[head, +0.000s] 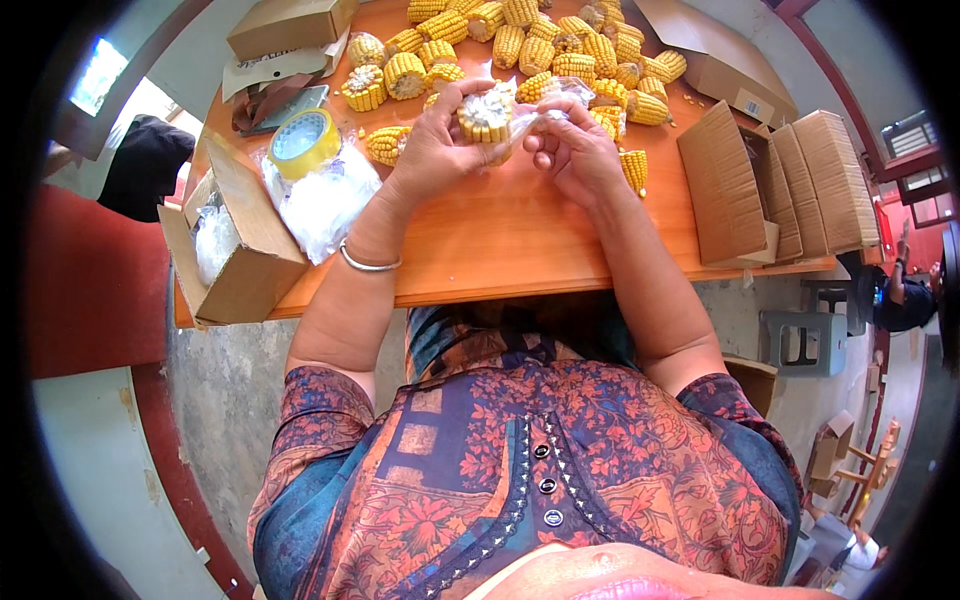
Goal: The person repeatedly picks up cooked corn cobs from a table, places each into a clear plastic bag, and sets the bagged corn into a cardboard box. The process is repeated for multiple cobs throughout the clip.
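My left hand (450, 139) holds a piece of corn cob (484, 120) with its cut end towards me, over the wooden table. Clear plastic film or a thin bag (525, 124) stretches from this cob to my right hand (574, 142), whose thumb and fingers pinch it. Many yellow corn cob pieces (536, 56) lie heaped behind my hands; some seem wrapped in clear plastic. One short piece (634, 171) lies just right of my right hand. Another (388, 144) is beside my left wrist.
A roll of clear yellowish tape (304, 142) rests on a stack of plastic bags (334, 199) at the left. An open cardboard box (247, 262) holds plastic at the table's left edge. Open cardboard boxes (724, 187) stand on the right. Farther right are a grey stool (806, 341) and other people.
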